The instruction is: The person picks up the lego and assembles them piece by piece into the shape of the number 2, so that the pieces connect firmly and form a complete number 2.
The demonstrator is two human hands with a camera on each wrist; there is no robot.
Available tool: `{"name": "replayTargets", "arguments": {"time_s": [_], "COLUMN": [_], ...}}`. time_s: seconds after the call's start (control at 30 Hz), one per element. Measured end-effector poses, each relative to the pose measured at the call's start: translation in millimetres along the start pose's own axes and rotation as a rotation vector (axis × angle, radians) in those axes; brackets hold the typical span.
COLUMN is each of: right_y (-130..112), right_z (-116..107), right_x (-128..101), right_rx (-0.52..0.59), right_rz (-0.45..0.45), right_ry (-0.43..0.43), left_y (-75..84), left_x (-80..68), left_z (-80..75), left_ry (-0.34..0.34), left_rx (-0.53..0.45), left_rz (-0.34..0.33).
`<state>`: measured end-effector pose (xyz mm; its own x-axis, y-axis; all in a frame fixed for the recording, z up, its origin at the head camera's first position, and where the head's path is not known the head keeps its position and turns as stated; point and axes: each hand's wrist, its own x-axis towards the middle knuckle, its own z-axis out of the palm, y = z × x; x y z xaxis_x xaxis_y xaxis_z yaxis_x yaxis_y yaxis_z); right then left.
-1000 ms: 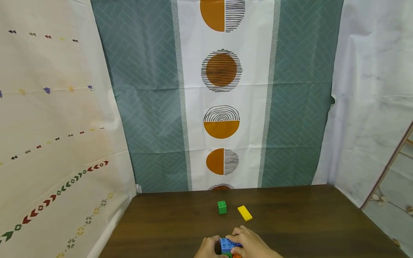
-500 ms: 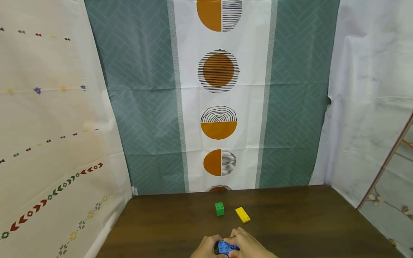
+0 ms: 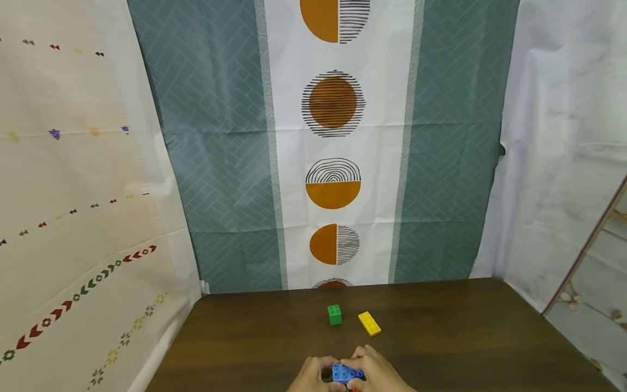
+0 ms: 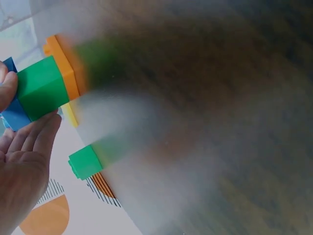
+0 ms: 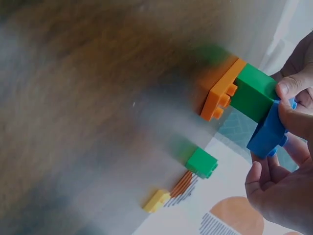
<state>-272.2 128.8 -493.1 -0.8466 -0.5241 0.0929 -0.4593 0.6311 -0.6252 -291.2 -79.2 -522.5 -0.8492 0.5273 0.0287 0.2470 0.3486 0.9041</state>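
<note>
A stack of toy bricks is held between my two hands low in the head view. Its blue brick [image 3: 342, 373] is on top, a green brick [image 4: 43, 88] in the middle and an orange brick [image 5: 220, 90] at the bottom, jutting out to one side with bare studs. My left hand [image 3: 312, 375] holds the stack from the left, its thumb near where blue and green meet. From the right, my right hand [image 3: 376, 373] pinches the blue brick, thumb on one face and fingers beneath in the right wrist view. Fingers partly hide the blue brick.
Farther back on the dark wooden table [image 3: 441, 326] stand a small green brick [image 3: 334, 314] and, to its right, a flat yellow brick [image 3: 369, 323]. Patterned cloths hang at the back [image 3: 225, 163], left [image 3: 88, 218] and right [image 3: 553, 163].
Both hands stay on the stack with only small shifts. The green and orange bricks under the blue one have become mostly hidden in the head view. The head view has shifted slightly.
</note>
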Motion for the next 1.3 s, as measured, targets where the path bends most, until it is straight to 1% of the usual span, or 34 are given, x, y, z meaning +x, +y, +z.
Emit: {"name": "replayTargets", "arguments": {"time_s": [0.1, 0.27, 0.33, 0.43, 0.5, 0.6, 0.67, 0.7, 0.77, 0.83, 0.9, 0.97, 1.0, 1.07, 1.17, 1.23, 1.3], "right_y": [0.4, 1.5, 1.7, 3.2, 5.1, 9.1, 12.2, 14.0, 18.1, 22.3, 25.7, 28.3, 29.5, 32.2, 38.6, 44.0, 48.7], "right_z": [3.0, 6.8, 7.5, 9.4, 12.4, 17.9, 19.9, 19.6, 17.1, 12.2, 5.9, -0.4, -3.0, -7.9, -13.4, -16.7, -19.5], "right_x": [0.4, 2.9, 3.9, 4.7, 4.6, 4.5, 4.7, 4.9, 5.4, 5.9, 6.8, 8.7, 10.2, 15.2, 26.5, 35.4, 44.4], "right_rx": [0.021, -0.019, -0.021, -0.024, -0.029, -0.028, 0.0, 0.021, 0.081, 0.148, 0.212, 0.25, 0.251, 0.238, 0.169, 0.116, 0.077], "right_rz": [-0.006, -0.058, -0.058, -0.064, -0.086, -0.128, -0.149, -0.156, -0.178, -0.196, -0.203, -0.18, -0.168, -0.128, -0.075, -0.062, -0.054], "right_ry": [0.016, 0.062, 0.075, 0.09, 0.094, 0.087, 0.065, 0.048, 0.012, -0.019, -0.026, -0.002, 0.021, 0.077, 0.167, 0.229, 0.278], "left_y": [-2.8, -5.2, -5.3, -5.9, -7.3, -10.3, -12.3, -13.3, -15.3, -17.0, -18.0, -17.9, -17.6, -16.2, -13.6, -11.7, -10.4], "left_x": [-1.0, 1.0, 2.2, 2.2, 0.5, -3.2, -5.0, -5.5, -5.2, -4.2, -2.6, -1.6, -1.3, -0.7, 0.3, 1.6, 3.1], "left_z": [-1.7, -5.8, -7.1, -8.0, -8.1, -8.4, -8.2, -8.0, -7.3, -5.9, -4.5, -3.0, -2.3, -1.2, 0.5, 1.7, 3.0], "left_ry": [0.009, 0.004, 0.005, 0.009, 0.014, 0.013, 0.009, 0.006, 0.012, 0.027, 0.044, 0.05, 0.051, 0.043, 0.034, 0.03, 0.028], "left_rx": [-0.008, -0.042, -0.052, -0.037, -0.013, 0.008, 0.005, 0.001, 0.013, 0.043, 0.079, 0.09, 0.089, 0.069, 0.056, 0.055, 0.061], "left_rz": [0.009, 0.017, 0.018, 0.017, 0.018, 0.015, 0.022, 0.031, 0.071, 0.13, 0.193, 0.226, 0.235, 0.224, 0.2, 0.19, 0.198]}}
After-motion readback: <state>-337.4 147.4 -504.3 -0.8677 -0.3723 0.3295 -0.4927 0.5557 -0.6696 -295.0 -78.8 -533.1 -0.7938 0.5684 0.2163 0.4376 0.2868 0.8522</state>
